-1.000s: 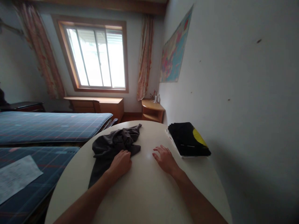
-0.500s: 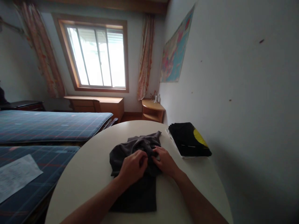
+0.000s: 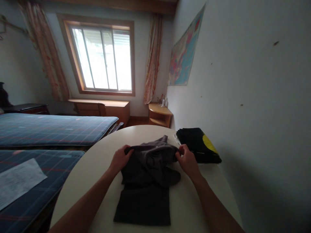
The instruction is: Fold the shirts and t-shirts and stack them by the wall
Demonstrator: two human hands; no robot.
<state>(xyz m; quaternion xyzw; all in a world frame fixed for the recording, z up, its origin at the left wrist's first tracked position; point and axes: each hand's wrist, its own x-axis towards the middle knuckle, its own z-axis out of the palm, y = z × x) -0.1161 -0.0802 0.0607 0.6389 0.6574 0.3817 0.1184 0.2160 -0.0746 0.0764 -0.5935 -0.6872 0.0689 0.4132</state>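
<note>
A dark grey garment [image 3: 148,191] lies crumpled in front of me; its exact kind I cannot make out. Its lower part is flat, and its upper part is bunched and stretched between my hands. My left hand [image 3: 120,158] pinches the garment's upper left edge. On the other side, my right hand [image 3: 186,158] pinches its upper right edge, close to a folded black cloth [image 3: 191,139] with a yellow patch. The fingertips of both hands are partly covered by fabric.
The garment and black cloth rest on a round white table [image 3: 80,191]. To the left are plaid mattresses [image 3: 58,127], one with a sheet of paper [image 3: 19,181] on it. A white wall [image 3: 255,136] stands close on the right. Beyond the table is a small corner shelf [image 3: 160,110].
My hands have moved apart, left hand to the left and right hand to the right and slightly up. The garment's upper part is now spread wider between them.
</note>
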